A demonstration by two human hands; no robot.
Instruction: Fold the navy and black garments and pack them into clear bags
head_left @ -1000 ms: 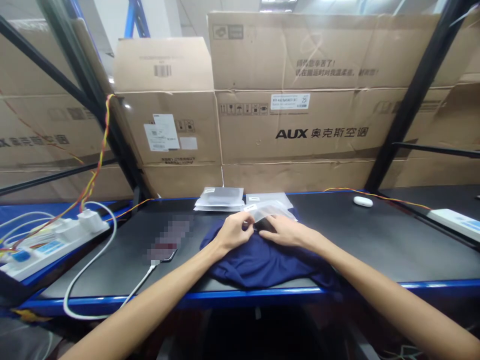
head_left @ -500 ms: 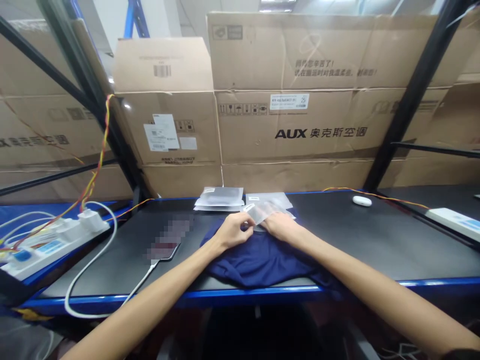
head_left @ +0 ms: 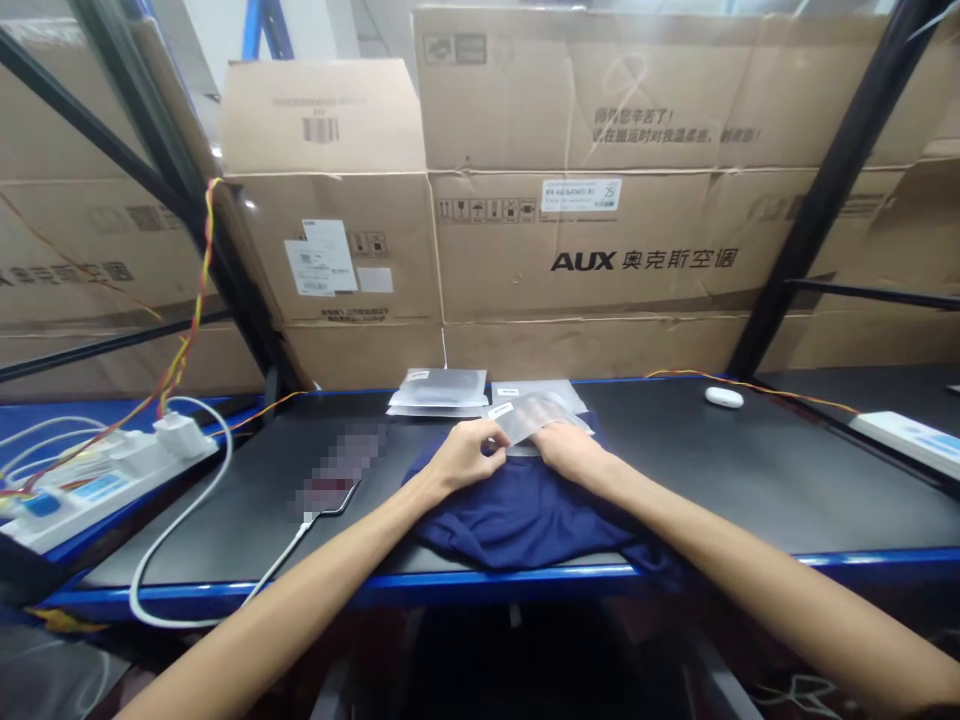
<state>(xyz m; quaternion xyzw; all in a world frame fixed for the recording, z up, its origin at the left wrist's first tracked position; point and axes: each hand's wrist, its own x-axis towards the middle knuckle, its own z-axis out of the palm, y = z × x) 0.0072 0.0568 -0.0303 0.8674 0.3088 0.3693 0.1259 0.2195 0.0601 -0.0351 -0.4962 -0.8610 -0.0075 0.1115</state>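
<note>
A translucent plastic bag (head_left: 529, 418) with a small white label is held over a dark blue cloth (head_left: 517, 515) on the black tabletop. My left hand (head_left: 472, 452) pinches the bag's near left edge between thumb and fingers. The fingers of my right hand (head_left: 566, 445) are inside or under the bag, seen hazily through the film; whether they grip anything is unclear. Behind my hands lie a stack of similar flat bags (head_left: 442, 390) and another bag (head_left: 551, 392) to its right.
A phone (head_left: 337, 480) with a white cable lies at the left. Power strips (head_left: 97, 485) stand at the far left and far right. A white oval case (head_left: 724, 398) sits at the back right. Cardboard (head_left: 585, 260) rises behind the table (head_left: 750, 480).
My right hand has shifted slightly right beneath the bag's film, and the bag looks more spread out. My left hand keeps its pinch. The camera view has tilted slightly.
</note>
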